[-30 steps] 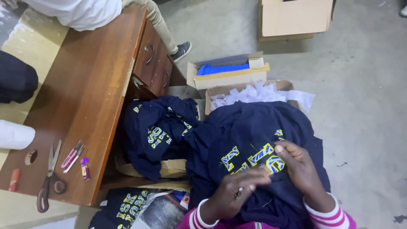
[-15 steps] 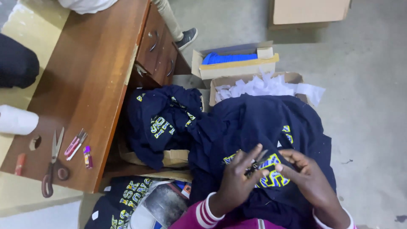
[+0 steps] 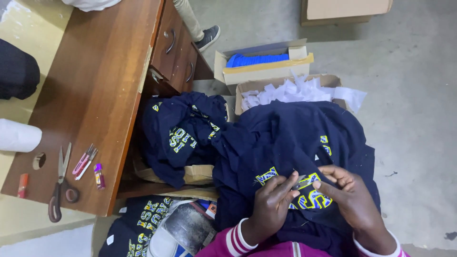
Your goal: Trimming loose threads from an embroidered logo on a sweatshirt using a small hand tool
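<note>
A navy garment (image 3: pixel 295 138) with yellow and blue lettering lies spread over my lap. My left hand (image 3: pixel 272 202) rests on the printed lettering and pinches a small metal tool (image 3: pixel 299 179), probably a thread snipper. My right hand (image 3: pixel 351 196) pinches the fabric beside the lettering, just right of the tool. Both hands touch the cloth and sit close together. More navy garments (image 3: pixel 183 133) are heaped to the left over a cardboard box.
A brown wooden desk (image 3: pixel 102 90) stands at left, bearing scissors (image 3: pixel 58 183), pink snippers (image 3: pixel 84 161) and a small tube (image 3: pixel 99 175). Open boxes hold blue material (image 3: pixel 257 59) and white paper scraps (image 3: pixel 290 90). Another person's shoe (image 3: pixel 208 36) is on the grey floor.
The view has shifted slightly. My hands have drawn closer together on the lettering, with the left fingers now pinching the small tool against the print.
</note>
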